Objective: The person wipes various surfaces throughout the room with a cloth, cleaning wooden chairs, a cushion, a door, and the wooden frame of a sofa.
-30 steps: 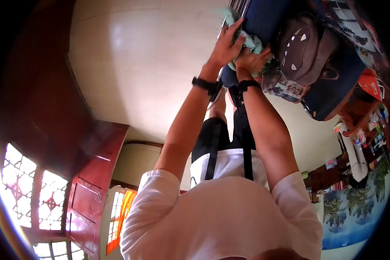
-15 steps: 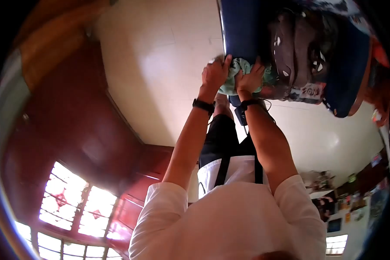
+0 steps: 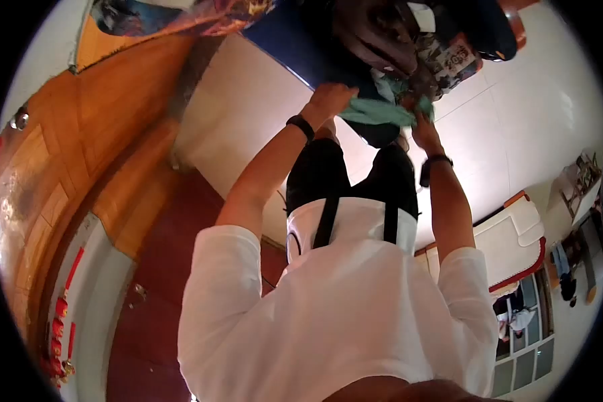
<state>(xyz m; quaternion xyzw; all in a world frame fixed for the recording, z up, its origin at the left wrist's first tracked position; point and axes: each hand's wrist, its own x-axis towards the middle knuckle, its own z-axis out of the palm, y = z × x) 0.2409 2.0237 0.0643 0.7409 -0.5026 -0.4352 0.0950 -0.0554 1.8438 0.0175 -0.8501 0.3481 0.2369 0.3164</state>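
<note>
Head camera captured the left hand [image 3: 333,99] and right hand [image 3: 425,134] gripping a green cloth [image 3: 378,112] stretched between them near a brown bag [image 3: 368,33].

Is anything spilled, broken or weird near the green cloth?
Nothing spilled or broken stands out there. The green cloth looks pulled long, but that's probably because the left hand and right hand hold it at its two ends.
</note>
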